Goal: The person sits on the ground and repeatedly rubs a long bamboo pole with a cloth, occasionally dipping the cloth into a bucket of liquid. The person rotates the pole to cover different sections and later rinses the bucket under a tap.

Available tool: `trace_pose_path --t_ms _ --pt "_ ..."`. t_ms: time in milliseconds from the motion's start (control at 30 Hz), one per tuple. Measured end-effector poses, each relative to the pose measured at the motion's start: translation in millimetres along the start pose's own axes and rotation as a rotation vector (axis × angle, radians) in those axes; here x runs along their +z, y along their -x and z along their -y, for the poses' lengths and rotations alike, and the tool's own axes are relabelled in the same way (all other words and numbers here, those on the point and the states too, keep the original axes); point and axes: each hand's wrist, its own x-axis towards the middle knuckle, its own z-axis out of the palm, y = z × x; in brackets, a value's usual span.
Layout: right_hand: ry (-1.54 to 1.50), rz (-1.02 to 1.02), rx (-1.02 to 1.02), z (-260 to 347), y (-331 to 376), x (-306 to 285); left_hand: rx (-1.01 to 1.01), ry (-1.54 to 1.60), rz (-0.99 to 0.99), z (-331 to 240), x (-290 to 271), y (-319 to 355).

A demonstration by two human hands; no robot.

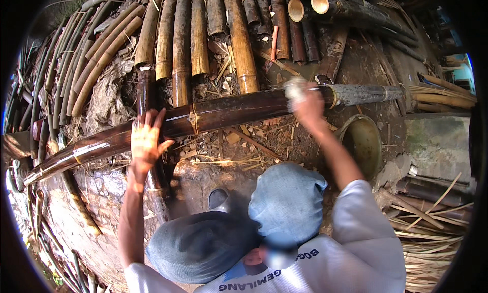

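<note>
A long, dark, wet bamboo pole [239, 106] lies crosswise in front of me, its right end section pale grey and its nodes lighter. My left hand [146, 140] rests on top of the pole, fingers stretched out and slightly spread. Toward the pole's right part, my right hand [309, 104] is closed round a whitish wad [295, 89], pressed against the bamboo; motion blurs it, and I cannot tell whether it is a cloth or a scrubbing pad. Beneath the pole by my left hand runs a dark supporting pole [145, 92].
Several cut bamboo poles [239, 44] lie beyond the long pole. Curved bamboo lengths [109, 54] are stacked at the far left. A bucket [361, 145] stands by my right forearm. Thin bamboo strips [432, 252] pile up at the lower right, below a concrete block [437, 145].
</note>
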Motion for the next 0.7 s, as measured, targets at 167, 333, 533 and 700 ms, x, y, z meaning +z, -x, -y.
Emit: trace_pose_path --t_ms 167,333,533,700 --pt "-0.053 -0.189 -0.014 -32.2 -18.8 -25.1 -0.016 0.120 0.209 24.5 9.7 -33.6" --pt "0.031 0.033 -0.732 169.6 31.5 68.5 -0.080 0.116 0.330 22.0 1.4 -39.7" --pt "-0.168 0.204 -0.608 76.9 1.9 9.5 0.039 0.090 0.232 21.0 -5.6 -41.6" --pt "0.591 -0.308 -0.538 -33.6 -30.5 -36.1 0.085 -0.013 0.148 21.9 9.2 -26.0"
